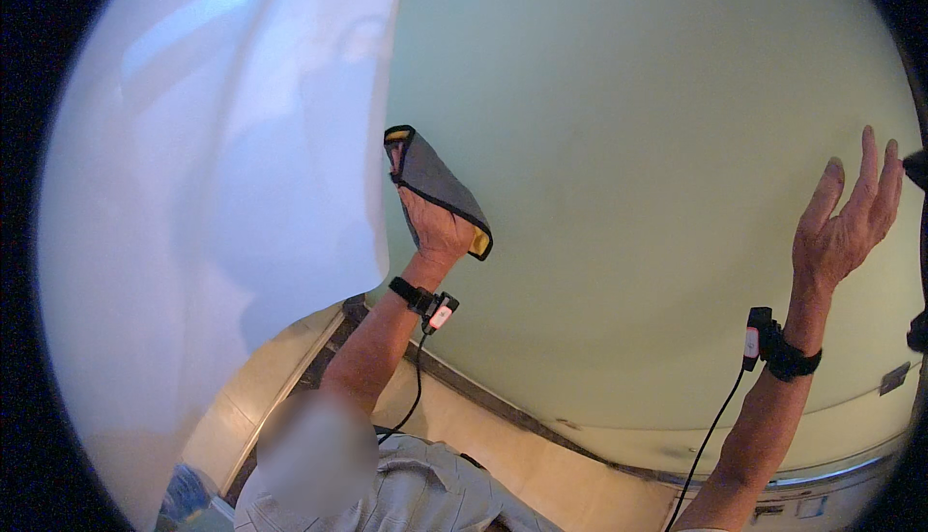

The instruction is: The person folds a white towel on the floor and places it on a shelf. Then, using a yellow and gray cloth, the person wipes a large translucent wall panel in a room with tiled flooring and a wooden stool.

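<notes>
My left hand (438, 231) holds a grey microfibre cloth (446, 177) with black edging and a yellow underside. The cloth is folded over the fingers, and one finger shows at its open upper end. It lies against or just in front of a smooth pale green panel (616, 169), close to the edge of a white sheet (304, 155). Far to the right, my right hand (844, 220) is raised in front of the panel with its fingers spread and nothing in it. Whether its fingers touch the panel or the black fitting (916, 169) beside them I cannot tell.
Black wrist straps with small devices trail cables (417, 394) (699, 452) down both forearms. Beige tiled floor (580, 467) and a dark border strip (493, 401) run below the panel. A dark plate (895, 378) sits at the lower right, and a blue bundle (185, 492) lies at the lower left.
</notes>
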### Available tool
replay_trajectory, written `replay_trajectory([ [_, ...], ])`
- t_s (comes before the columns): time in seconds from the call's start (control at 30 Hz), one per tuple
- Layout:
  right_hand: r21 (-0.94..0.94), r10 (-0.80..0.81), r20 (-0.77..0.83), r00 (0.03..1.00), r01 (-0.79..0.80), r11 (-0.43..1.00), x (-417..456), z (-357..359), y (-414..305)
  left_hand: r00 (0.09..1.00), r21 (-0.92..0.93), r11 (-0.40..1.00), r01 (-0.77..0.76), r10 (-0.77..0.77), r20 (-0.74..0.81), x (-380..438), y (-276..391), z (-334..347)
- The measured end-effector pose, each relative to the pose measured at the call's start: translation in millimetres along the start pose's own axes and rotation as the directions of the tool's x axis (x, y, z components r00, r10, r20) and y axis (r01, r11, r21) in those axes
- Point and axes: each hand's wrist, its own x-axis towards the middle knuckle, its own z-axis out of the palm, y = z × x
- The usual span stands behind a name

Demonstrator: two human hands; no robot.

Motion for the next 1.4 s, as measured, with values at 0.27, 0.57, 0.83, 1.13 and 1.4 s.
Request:
replay_trajectory([
  [0.27,0.123,0.039,0.009,0.999,-0.04,0.992,-29,10,-1,0.927,0.233,0.898,-0.374,0.371,0.056,101,99,-33],
  [0.57,0.175,0.05,-0.052,0.997,-0.04,0.984,6,3,-19,0.785,0.236,0.751,-0.616,0.61,0.107,147,189,-37],
  [0.83,0.067,-0.005,-0.074,0.997,0.01,0.998,71,-10,-45,0.531,-0.021,0.567,-0.823,0.783,0.323,111,239,-18],
  [1.13,0.061,0.115,0.027,0.993,-0.117,0.991,111,-40,-61,0.243,-0.271,0.363,-0.891,0.887,0.392,22,287,-2],
  [1.4,0.459,0.109,-0.05,0.993,-0.074,0.885,141,-37,-49,0.336,-0.158,0.424,-0.892,0.855,0.394,73,300,-15],
])
